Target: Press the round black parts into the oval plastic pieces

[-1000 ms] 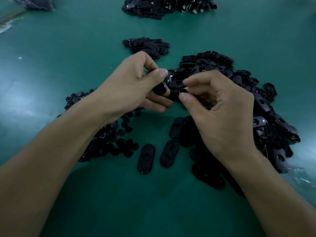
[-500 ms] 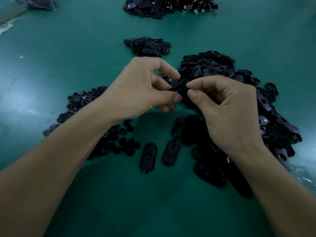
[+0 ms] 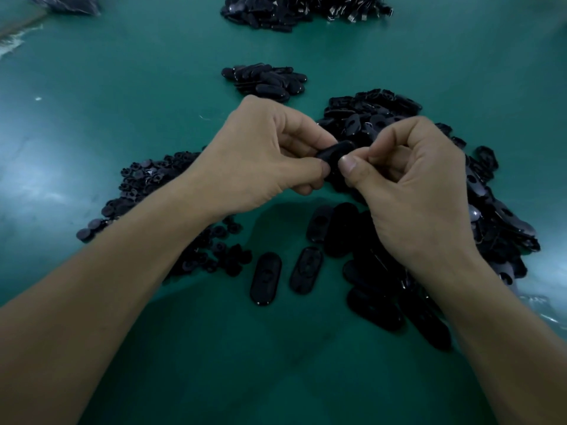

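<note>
1. Now that the hands have met, left hand (image 3: 260, 157) and right hand (image 3: 414, 185) pinch one oval plastic piece (image 3: 336, 150) above the tabletop's (image 3: 122, 87) middle.
2. Its round black part is hidden; pressing looks underway.

A small-parts assembly workshop is indicated. A wide bench (image 3: 122, 87) is covered in plain green matting, and identical moulded components are sorted on it in bulk: round black parts (image 3: 147, 182) heaped at the left, oval plastic pieces (image 3: 383, 108) at the right, a smaller stack (image 3: 267, 81) and a large far heap (image 3: 306, 10) beyond.
</note>
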